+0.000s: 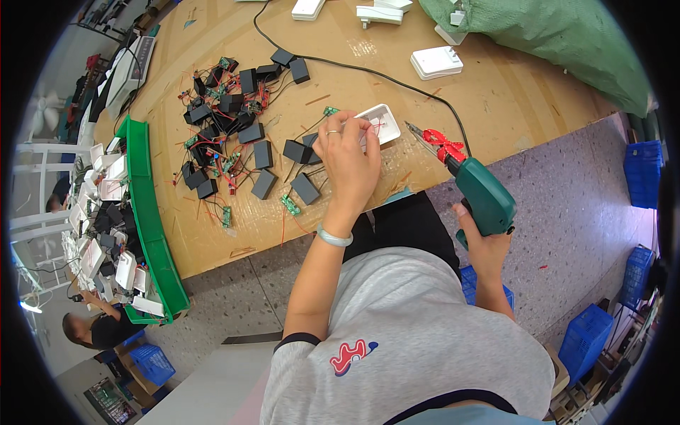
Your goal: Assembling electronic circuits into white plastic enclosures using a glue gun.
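beside the white casing, the left hand, its exact pinch impossible to tell, should hold steady while the right hand, curled round the green tool, aims carefully.

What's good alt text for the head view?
A person's right grip holds a green pistol-shaped tool, while the left grip is at an open white case. Wired black blocks and green circuit boards lie on a brown table; a loaded green bin is at left.
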`<state>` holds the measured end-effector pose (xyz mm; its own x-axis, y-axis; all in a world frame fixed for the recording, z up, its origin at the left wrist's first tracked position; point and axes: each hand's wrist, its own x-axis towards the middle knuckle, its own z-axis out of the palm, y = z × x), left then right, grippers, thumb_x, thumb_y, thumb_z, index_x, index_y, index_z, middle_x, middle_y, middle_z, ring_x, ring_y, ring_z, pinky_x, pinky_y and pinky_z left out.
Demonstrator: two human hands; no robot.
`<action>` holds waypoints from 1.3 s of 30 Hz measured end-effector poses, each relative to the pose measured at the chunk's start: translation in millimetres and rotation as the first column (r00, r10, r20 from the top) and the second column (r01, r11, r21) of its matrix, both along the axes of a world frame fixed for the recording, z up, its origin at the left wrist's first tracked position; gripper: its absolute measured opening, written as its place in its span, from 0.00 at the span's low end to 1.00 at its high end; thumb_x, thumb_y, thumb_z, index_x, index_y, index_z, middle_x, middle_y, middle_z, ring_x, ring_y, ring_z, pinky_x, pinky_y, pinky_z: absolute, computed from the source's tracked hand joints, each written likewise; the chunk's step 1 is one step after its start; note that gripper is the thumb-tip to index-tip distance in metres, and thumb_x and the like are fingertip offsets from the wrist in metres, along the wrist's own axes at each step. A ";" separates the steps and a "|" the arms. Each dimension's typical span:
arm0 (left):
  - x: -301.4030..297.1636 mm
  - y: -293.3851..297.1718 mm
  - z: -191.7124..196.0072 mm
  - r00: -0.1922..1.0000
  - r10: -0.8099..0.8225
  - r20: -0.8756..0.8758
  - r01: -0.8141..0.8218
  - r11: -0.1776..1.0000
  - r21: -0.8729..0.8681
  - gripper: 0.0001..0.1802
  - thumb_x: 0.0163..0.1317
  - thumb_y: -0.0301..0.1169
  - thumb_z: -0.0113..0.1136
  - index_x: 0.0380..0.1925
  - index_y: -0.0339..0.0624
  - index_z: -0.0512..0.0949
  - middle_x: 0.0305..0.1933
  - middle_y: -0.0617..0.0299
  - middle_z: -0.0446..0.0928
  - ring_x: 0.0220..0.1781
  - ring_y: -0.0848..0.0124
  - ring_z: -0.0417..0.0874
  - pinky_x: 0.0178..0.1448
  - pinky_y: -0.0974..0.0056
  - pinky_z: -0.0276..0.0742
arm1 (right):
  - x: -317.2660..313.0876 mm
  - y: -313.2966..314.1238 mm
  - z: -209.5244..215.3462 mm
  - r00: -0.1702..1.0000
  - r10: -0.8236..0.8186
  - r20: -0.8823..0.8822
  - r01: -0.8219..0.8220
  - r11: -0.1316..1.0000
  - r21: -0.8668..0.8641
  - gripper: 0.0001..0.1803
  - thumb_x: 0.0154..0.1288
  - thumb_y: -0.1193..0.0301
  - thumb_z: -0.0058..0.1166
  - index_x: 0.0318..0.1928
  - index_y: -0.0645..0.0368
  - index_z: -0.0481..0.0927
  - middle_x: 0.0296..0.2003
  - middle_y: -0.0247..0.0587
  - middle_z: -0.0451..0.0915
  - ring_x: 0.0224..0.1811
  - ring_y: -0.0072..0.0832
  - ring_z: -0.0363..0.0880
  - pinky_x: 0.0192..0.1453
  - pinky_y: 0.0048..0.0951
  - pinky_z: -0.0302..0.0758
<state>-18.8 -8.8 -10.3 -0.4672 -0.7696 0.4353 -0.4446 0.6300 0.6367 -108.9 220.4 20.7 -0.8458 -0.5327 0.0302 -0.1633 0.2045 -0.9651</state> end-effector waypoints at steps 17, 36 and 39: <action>-4.1 17.5 9.5 0.992 0.044 0.115 -0.023 0.983 -0.182 0.06 0.59 0.29 0.66 0.34 0.38 0.82 0.56 0.50 0.76 0.63 0.49 0.69 0.64 0.43 0.57 | 2.9 -17.9 -5.8 0.988 0.114 -0.105 -0.113 0.993 0.017 0.10 0.64 0.78 0.67 0.45 0.65 0.85 0.35 0.35 0.86 0.36 0.16 0.80 0.44 0.21 0.76; -8.6 18.6 1.0 0.991 0.072 0.114 -0.038 0.960 -0.278 0.07 0.58 0.30 0.66 0.34 0.40 0.81 0.54 0.53 0.75 0.62 0.52 0.70 0.64 0.42 0.56 | 0.6 -25.3 -6.0 0.979 0.147 -0.141 -0.146 0.989 0.018 0.09 0.64 0.78 0.66 0.45 0.64 0.84 0.30 0.34 0.82 0.32 0.17 0.77 0.41 0.21 0.74; -8.4 18.6 1.9 0.991 0.072 0.110 -0.039 0.959 -0.280 0.07 0.58 0.30 0.66 0.34 0.40 0.81 0.54 0.53 0.75 0.62 0.53 0.71 0.65 0.43 0.56 | 1.2 -24.4 -2.6 0.981 0.143 -0.129 -0.138 0.989 0.050 0.09 0.64 0.78 0.66 0.44 0.64 0.84 0.31 0.34 0.82 0.33 0.17 0.78 0.41 0.21 0.74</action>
